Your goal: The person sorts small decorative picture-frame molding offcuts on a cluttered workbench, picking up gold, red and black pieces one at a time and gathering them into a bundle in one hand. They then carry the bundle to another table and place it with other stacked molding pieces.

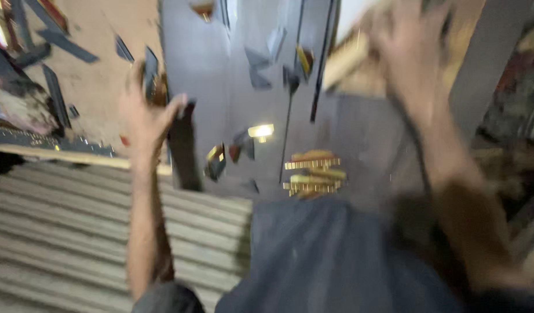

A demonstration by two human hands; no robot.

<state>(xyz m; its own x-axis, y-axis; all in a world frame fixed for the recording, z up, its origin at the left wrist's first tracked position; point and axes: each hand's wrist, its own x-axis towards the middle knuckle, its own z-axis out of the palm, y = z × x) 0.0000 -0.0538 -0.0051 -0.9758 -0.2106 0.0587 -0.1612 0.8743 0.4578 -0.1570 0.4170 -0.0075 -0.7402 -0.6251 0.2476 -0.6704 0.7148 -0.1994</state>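
At the centre of the head view, on the grey work surface (220,69), a small stack of gold-coloured strips (313,174) lies flat, roughly at 6 o'clock from the middle of the surface and well apart from both of your hands. Around it, dark and mirror-like cut pieces (261,69) lie scattered loose toward 12 o'clock, with a few more near the stack at 9 o'clock; judge from this that some pieces are cut and gathered while most are unsorted. Your left hand (148,110) is raised at 9 o'clock, palm turned inward, fingers curled around a small dark flat piece (151,72) with a glint of gold at its edge; it appears gripped, though blur hides the exact hold. The left forearm runs straight down toward 7 o'clock, over the corrugated metal sheet (58,220). Your right hand (412,46) is raised at 1 o'clock, back of the hand toward the camera, fingers spread against a pale wooden piece (348,55); motion blur is heavy, so you cannot tell whether it grips the wood or only rests on it. The right forearm descends toward 5 o'clock. Both arms are lifted clear of the surface. A brown board (99,75) with further dark strips lies at 10 o'clock, beside the left hand. Dark grey cloth (336,261) fills the lower edge at 6 o'clock.
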